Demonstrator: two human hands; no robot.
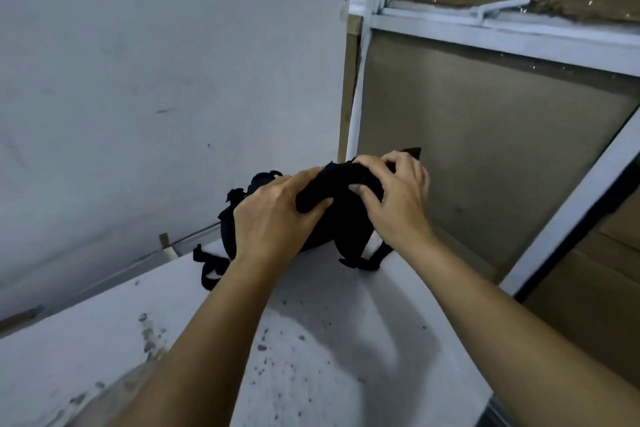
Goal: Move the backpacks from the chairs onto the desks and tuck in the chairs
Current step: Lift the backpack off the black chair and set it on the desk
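**Both hands on the black backpack at the back of the desk**

Both hands reach forward from the bottom of the view, bare forearms stretched out over the desk [363, 340] and meeting at the top of a black backpack [343, 218]. The left hand [273, 218] lies palm down on the left side of the bag's upper edge, wrist slightly raised, fingers curled over the fabric and the thumb pressing in from the near side, so that a fold of the black cloth is gripped between them. The right hand [394, 191] comes in from the right at a steeper angle; its fingers arch over the bag's top and its thumb tip pushes into the cloth from the front, pinching the same ridge of material. The two hands sit close together, nearly touching across the fold.

No brand, label or writing can be read on the bag or anywhere else; the cloth shows only as plain black, with little detail in the dim light.

The backpack stands on the far end of the white desk, close to the grey wall [156, 80] on the left and just beside the white-framed window [519, 42] on the right. Its straps [211, 267] trail onto the desk top on both sides, one looping out to the left and another ending at a buckle near the right wrist. The desk surface is speckled with dark spots and smudges.
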